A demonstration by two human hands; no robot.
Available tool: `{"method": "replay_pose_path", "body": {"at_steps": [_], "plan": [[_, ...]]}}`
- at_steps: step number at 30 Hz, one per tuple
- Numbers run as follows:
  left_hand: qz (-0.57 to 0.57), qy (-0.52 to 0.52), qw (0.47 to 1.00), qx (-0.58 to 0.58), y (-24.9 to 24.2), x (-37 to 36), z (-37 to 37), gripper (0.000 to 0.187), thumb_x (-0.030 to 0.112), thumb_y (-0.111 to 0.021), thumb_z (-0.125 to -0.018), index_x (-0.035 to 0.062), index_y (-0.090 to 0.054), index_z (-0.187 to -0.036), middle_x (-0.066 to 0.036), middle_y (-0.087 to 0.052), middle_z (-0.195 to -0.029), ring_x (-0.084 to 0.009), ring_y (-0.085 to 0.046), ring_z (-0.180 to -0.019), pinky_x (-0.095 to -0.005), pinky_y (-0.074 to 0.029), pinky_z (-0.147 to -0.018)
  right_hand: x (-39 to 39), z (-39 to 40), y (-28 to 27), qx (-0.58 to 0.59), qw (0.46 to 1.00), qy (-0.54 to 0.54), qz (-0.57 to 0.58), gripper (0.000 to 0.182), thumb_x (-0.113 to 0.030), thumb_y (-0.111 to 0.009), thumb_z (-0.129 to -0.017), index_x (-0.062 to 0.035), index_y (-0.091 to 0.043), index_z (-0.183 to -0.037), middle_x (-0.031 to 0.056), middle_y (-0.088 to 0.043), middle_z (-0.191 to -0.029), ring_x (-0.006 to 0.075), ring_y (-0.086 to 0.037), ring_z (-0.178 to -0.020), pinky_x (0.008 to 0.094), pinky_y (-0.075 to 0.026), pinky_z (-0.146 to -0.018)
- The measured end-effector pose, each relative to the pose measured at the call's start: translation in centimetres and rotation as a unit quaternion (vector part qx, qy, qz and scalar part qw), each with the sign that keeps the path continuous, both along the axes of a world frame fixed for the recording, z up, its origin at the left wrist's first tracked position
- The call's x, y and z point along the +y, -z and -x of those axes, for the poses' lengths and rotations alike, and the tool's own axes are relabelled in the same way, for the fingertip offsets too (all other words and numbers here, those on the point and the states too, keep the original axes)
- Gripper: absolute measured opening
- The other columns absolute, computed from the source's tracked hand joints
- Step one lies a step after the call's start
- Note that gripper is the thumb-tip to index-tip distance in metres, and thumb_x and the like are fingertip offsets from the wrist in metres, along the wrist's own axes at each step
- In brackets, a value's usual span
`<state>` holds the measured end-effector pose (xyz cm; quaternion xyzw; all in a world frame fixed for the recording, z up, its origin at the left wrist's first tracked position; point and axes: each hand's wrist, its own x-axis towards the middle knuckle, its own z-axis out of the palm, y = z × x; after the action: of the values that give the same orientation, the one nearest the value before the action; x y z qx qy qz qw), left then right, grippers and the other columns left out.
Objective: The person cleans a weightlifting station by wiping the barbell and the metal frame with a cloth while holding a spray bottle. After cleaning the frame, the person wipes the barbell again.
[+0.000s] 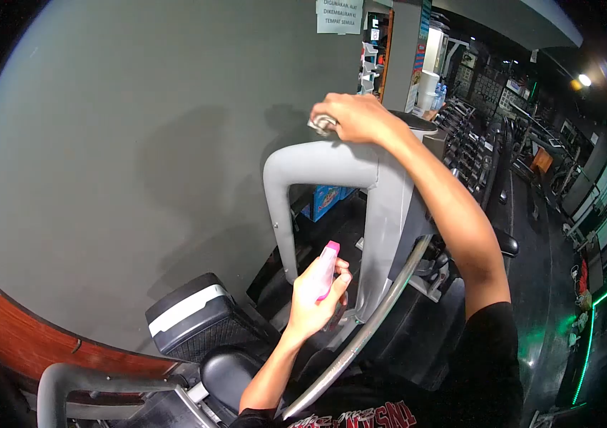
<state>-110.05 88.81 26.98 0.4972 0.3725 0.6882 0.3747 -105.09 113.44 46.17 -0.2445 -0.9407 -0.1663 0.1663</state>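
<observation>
My left hand [308,312] is wrapped round a small translucent bottle [326,269] with a bright pink top, held low in front of the grey machine frame [325,162]. Higher up, my right hand [355,116] is closed on a crumpled greyish cloth [323,125] at the top bar of that frame. The cloth is mostly covered by the fingers and slightly blurred, so whether it touches the bar is hard to tell. A bare metal tube [360,342] slants upward to the right of my left hand.
Black padded seat parts [193,317] and another grey frame [68,381] stand at lower left, near the dark wall [118,143]. A paper sign [339,16] hangs above. Dumbbell racks [464,143] line the right, beside a dark floor [532,285] with a green light strip [589,349].
</observation>
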Motion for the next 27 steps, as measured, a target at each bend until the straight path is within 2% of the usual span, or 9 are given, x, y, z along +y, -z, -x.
{"method": "replay_pose_path", "body": {"at_steps": [2,3,7,9,12,14,17,19,27], "plan": [[-0.002,-0.004,1.000,0.002,-0.2,-0.1,0.2,0.023,0.006,-0.063,-0.090,-0.0032,-0.056,-0.110,-0.006,-0.060,-0.087,-0.0083,-0.058,-0.060,-0.0230,-0.049,-0.052,-0.4,-0.1,-0.7,0.082,0.983,-0.120,0.108,0.028,-0.009,-0.058,-0.084,-0.0147,-0.062,-0.112,0.0097,-0.061,-0.108,0.0299,-0.061,-0.102,0.0408,-0.050,-0.086],[-0.007,-0.007,1.000,0.003,-0.2,-0.1,0.3,0.023,0.006,-0.063,-0.090,-0.0031,-0.056,-0.110,-0.006,-0.060,-0.087,-0.0083,-0.058,-0.059,-0.0230,-0.049,-0.052,-0.2,-0.4,-0.8,0.133,0.974,-0.167,0.071,0.030,-0.005,-0.057,-0.085,-0.0161,-0.060,-0.113,0.0090,-0.060,-0.113,0.0294,-0.059,-0.106,0.0400,-0.049,-0.089],[0.001,-0.002,1.000,0.000,0.3,0.1,0.0,0.023,0.005,-0.063,-0.090,-0.0033,-0.056,-0.110,-0.006,-0.060,-0.087,-0.0086,-0.058,-0.059,-0.0233,-0.049,-0.051,-3.3,-5.1,-3.1,0.215,0.962,-0.096,-0.136,0.037,-0.002,-0.057,-0.084,-0.0213,-0.060,-0.115,0.0065,-0.056,-0.125,0.0296,-0.056,-0.113,0.0377,-0.048,-0.093],[-0.012,-0.014,1.000,-0.009,0.6,0.3,-0.2,0.022,0.006,-0.063,-0.089,-0.0034,-0.056,-0.109,-0.006,-0.060,-0.087,-0.0083,-0.058,-0.058,-0.0230,-0.048,-0.050,-4.8,-7.6,-3.2,0.255,0.955,-0.070,-0.132,0.039,-0.005,-0.060,-0.082,-0.0204,-0.058,-0.117,0.0064,-0.057,-0.121,0.0289,-0.057,-0.110,0.0398,-0.049,-0.090],[-0.011,-0.024,0.999,0.029,0.5,0.1,-0.3,0.020,0.006,-0.064,-0.089,-0.0026,-0.058,-0.106,-0.004,-0.061,-0.084,-0.0071,-0.057,-0.055,-0.0217,-0.047,-0.049,-4.9,-10.6,-1.9,0.223,0.969,-0.004,-0.109,0.035,-0.008,-0.060,-0.084,-0.0182,-0.058,-0.117,0.0085,-0.059,-0.115,0.0306,-0.058,-0.107,0.0412,-0.049,-0.088],[-0.015,-0.034,0.998,0.046,0.1,-0.1,-0.5,0.019,0.006,-0.064,-0.089,-0.0021,-0.058,-0.105,-0.004,-0.061,-0.082,-0.0065,-0.057,-0.054,-0.0213,-0.046,-0.049,-4.8,-11.5,-1.1,0.155,0.986,0.052,-0.024,0.032,-0.011,-0.059,-0.085,-0.0164,-0.058,-0.116,0.0108,-0.060,-0.109,0.0322,-0.059,-0.103,0.0430,-0.049,-0.086],[-0.010,-0.037,0.998,0.055,-0.2,-0.2,-0.7,0.018,0.007,-0.065,-0.089,-0.0013,-0.059,-0.104,-0.002,-0.062,-0.079,-0.0057,-0.057,-0.053,-0.0208,-0.046,-0.048,-5.1,-11.2,-0.7,0.154,0.985,0.058,-0.047,0.029,-0.013,-0.059,-0.085,-0.0158,-0.058,-0.114,0.0120,-0.060,-0.106,0.0332,-0.060,-0.100,0.0440,-0.049,-0.085],[0.013,-0.012,0.997,0.072,-0.3,-0.4,-0.8,0.018,0.003,-0.061,-0.090,-0.0045,-0.056,-0.106,-0.009,-0.060,-0.088,-0.0104,-0.059,-0.069,-0.0249,-0.051,-0.053,-4.7,-10.5,-0.4,0.154,0.984,0.064,-0.058,0.027,-0.012,-0.059,-0.085,-0.0152,-0.059,-0.112,0.0117,-0.060,-0.106,0.0336,-0.061,-0.100,0.0447,-0.049,-0.084],[0.011,-0.019,0.997,0.070,-0.2,-0.3,-0.6,0.018,0.005,-0.061,-0.090,-0.0040,-0.057,-0.106,-0.009,-0.061,-0.088,-0.0104,-0.059,-0.070,-0.0246,-0.050,-0.054,-2.2,-5.4,0.2,0.110,0.990,0.036,-0.086,0.031,-0.009,-0.063,-0.078,-0.0115,-0.060,-0.108,0.0174,-0.061,-0.100,0.0352,-0.065,-0.091,0.0452,-0.054,-0.076]]}}
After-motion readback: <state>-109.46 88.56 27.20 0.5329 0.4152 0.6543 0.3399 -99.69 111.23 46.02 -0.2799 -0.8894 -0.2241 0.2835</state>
